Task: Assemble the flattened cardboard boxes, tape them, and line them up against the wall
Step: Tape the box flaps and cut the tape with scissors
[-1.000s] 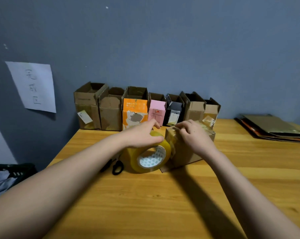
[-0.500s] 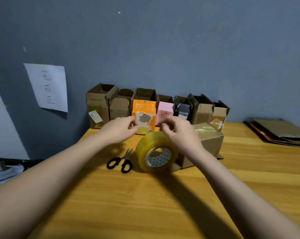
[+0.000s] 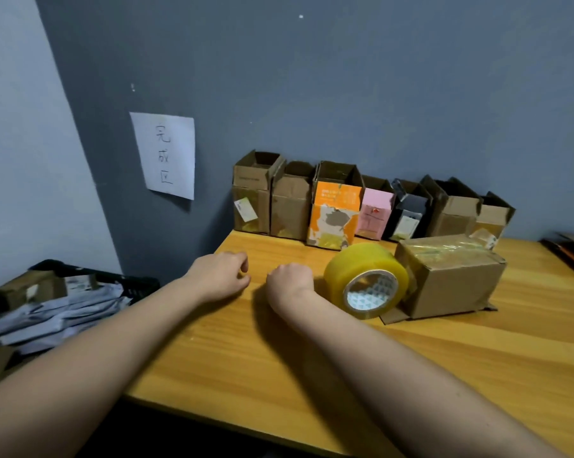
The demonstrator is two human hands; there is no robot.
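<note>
Seven open boxes (image 3: 332, 206) stood along the wall, contents unseen. The taped box (image 3: 450, 279) lay centre-right on the surface (image 3: 477, 358), touching the tape roll (image 3: 366, 280). Both hands, left (image 3: 221, 276) and right (image 3: 290, 280), were curled, apparently empty.

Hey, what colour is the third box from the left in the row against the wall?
Orange box with white patches, seen in the head view.

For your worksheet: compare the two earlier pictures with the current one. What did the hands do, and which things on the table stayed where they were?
Both hands left the tape roll and the taped box and moved left. The left hand and right hand now hover curled over bare table, where the scissors lay; these are now out of sight. Roll, box and the row of boxes at the wall stayed put.
</note>
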